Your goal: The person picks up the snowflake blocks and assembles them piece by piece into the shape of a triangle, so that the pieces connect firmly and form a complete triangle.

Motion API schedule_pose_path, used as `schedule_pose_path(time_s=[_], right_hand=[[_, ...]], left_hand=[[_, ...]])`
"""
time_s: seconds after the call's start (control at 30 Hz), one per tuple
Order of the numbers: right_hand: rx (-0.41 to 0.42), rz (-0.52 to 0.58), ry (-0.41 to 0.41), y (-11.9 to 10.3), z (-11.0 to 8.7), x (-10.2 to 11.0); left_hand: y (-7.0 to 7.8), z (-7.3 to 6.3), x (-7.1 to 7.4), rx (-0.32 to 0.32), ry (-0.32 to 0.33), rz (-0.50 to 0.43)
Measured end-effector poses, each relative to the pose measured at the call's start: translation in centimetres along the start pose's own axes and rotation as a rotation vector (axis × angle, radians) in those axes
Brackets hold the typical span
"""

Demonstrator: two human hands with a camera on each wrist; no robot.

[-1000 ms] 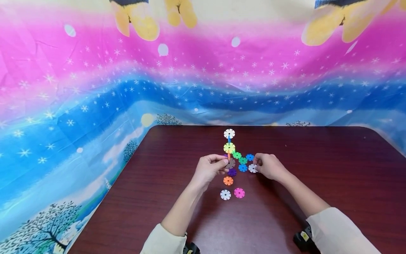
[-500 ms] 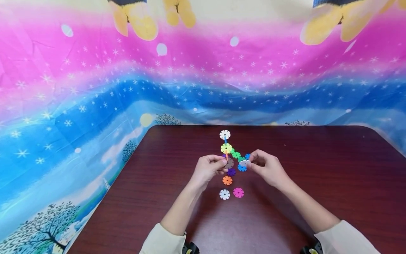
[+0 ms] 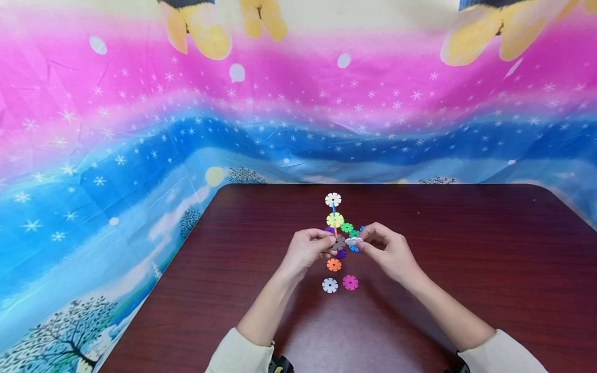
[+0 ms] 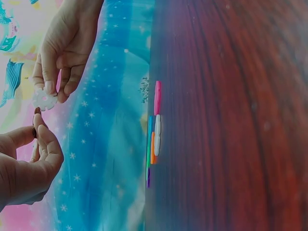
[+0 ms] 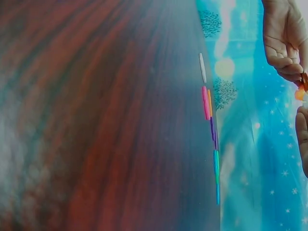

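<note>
In the head view my left hand (image 3: 308,252) pinches a brown notched plastic disc (image 3: 339,242), the near end of a joined row. From it the row runs through an edge-on orange disc (image 3: 335,231), a yellow disc (image 3: 335,219) and an edge-on blue disc (image 3: 333,207) to a white disc (image 3: 333,199). Between thumb and fingers of my right hand (image 3: 392,254) is another white disc (image 4: 44,100), tilted nearly flat beside the brown one. In the left wrist view both discs are held up off the table, close together; whether they touch I cannot tell.
Loose discs lie on the dark wooden table (image 3: 466,269): orange (image 3: 333,264), white (image 3: 330,285), pink (image 3: 350,282), green (image 3: 346,227), and several purple and blue ones partly behind the hands. A patterned cloth (image 3: 289,129) hangs behind the table's far edge.
My right hand has picked up the white disc from the table's right side and brought it left, tilting it, up to the brown disc. The left hand has stayed nearly still.
</note>
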State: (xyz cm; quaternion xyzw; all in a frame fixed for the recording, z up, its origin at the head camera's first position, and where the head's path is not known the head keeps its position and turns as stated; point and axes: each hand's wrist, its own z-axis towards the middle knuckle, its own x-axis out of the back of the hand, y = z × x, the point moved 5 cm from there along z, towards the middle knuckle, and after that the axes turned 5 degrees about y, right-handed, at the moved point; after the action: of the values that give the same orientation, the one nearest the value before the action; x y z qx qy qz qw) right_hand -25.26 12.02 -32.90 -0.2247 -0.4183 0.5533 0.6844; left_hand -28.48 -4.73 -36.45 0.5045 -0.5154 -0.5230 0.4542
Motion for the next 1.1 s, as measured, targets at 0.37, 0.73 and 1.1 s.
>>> schedule_pose_path(time_s=[0.37, 0.73, 1.1], right_hand=[[0.095, -0.112, 0.018, -0.6, 0.0, -0.3], [0.193, -0.116, 0.08, 2.9, -0.1, -0.2], [0.191, -0.125, -0.002, 3.1, 0.6, -0.4]], left_hand=[[0.1, -0.1, 0.0, 0.007, 0.009, 0.052], [0.0, -0.1, -0.7, -0.002, 0.033, 0.053], [-0.2, 0.2, -0.9, -0.02, 0.065, 0.056]])
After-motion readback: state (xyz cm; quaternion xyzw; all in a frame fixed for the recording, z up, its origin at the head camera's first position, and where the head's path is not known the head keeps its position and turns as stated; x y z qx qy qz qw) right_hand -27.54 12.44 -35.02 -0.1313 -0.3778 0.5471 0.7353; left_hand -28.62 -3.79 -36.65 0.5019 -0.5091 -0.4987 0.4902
